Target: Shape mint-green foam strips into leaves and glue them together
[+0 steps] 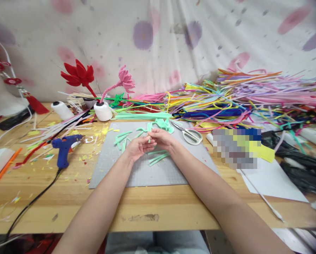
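Over the grey cutting mat (110, 173), my left hand (140, 147) and my right hand (161, 138) meet with fingertips pinched together. Between them shows a short mint-green pipe cleaner (149, 127), its lower part hidden by the fingers. Cut mint-green pieces (122, 137) lie loose left of my hands. More straight pieces (158, 158) rest under my right wrist. Just beyond my right hand is a curled mint-green bundle (162, 123). Scissors (192, 137) with pale handles lie at the mat's upper right, blades slightly apart.
A blue glue gun (64, 150) stands left, its cord trailing off the front. Behind the mat, a white thread spool (103, 111) holds red (80, 73) and pink flowers (126, 80). Coloured pipe cleaners (226, 100) pile along the back right. White paper (274, 180) lies right.
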`<state>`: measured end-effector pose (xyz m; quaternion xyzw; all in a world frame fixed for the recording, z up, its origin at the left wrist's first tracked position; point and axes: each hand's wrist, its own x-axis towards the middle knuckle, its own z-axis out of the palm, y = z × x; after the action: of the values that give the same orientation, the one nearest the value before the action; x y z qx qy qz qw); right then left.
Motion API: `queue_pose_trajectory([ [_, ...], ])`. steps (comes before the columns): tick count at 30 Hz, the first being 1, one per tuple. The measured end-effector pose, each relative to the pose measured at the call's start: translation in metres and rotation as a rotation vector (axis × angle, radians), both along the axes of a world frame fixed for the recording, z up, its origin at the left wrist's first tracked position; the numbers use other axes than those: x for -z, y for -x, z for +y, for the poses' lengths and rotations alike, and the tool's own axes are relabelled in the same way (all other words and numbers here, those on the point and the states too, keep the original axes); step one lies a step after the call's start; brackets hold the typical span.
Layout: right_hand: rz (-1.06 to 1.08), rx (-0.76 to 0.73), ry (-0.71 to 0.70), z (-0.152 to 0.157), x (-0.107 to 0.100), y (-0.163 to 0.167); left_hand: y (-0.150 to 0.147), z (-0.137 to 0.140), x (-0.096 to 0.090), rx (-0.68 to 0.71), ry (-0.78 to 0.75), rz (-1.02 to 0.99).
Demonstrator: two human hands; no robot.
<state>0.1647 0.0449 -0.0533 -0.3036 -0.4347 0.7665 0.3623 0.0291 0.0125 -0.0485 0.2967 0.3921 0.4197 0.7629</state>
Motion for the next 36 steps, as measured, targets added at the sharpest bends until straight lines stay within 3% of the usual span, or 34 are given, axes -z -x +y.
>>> queue_pose_trajectory([
  [10, -0.082, 0.251, -0.167, 0.003, 0.003, 0.002, -0.003, -0.001, 0.004, -0.131, -0.207, 0.137],
  [17, -0.141, 0.249, -0.249, 0.004, 0.005, 0.001, -0.004, 0.000, 0.007, -0.182, -0.279, 0.252],
  [30, -0.154, 0.214, -0.217, 0.003, 0.004, 0.004, -0.004, 0.001, 0.008, -0.211, -0.293, 0.272],
  [36, -0.318, 0.130, -0.402, -0.003, -0.006, 0.003, 0.006, 0.006, 0.002, -0.295, -0.342, 0.359],
])
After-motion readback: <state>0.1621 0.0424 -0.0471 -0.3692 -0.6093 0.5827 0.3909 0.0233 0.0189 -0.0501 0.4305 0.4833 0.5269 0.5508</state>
